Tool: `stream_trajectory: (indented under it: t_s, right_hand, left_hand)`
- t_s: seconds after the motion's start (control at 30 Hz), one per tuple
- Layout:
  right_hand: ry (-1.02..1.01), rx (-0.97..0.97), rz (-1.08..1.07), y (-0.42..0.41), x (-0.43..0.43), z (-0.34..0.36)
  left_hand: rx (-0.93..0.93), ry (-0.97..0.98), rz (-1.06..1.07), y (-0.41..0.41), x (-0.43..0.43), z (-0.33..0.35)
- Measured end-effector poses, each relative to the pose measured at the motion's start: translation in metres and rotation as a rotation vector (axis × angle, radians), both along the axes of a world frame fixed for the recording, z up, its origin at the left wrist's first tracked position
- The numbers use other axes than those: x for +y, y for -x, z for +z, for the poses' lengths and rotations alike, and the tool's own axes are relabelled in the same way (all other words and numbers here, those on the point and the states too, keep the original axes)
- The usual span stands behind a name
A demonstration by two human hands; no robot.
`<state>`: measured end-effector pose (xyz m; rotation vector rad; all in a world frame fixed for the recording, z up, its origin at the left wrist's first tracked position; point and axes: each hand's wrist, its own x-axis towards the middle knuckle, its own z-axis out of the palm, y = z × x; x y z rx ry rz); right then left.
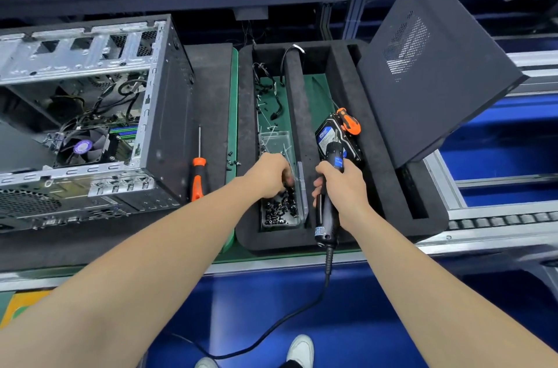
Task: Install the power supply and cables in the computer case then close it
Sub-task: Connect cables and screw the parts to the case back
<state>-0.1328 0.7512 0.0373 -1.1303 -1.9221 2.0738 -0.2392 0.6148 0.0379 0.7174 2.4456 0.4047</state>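
Two bare forearms (151,277) reach in. Well left of both grips, the steel computer case (90,126) lies open. The left hand (267,176) curls into a clear plastic tray (303,195) of small black screws (280,210); whether one is pinched, I cannot tell. The right hand (342,186) wraps a corded electric screwdriver (324,216). Slick, tiny screws could slip and scatter into the soft foam (380,150).

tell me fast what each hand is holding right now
Left hand: fingers curled down among the screws in the clear tray; whether it pinches one cannot be told.
Right hand: closed around the electric screwdriver.
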Motion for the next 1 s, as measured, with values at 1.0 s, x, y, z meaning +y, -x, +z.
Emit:
stream_trajectory:
  t_s: [1.0]
  right_hand:
    - [0.008, -0.020, 0.019, -0.001, 0.000, 0.001]
  left_hand:
    - [0.319, 0.359, -0.379, -0.026, -0.002, -0.035]
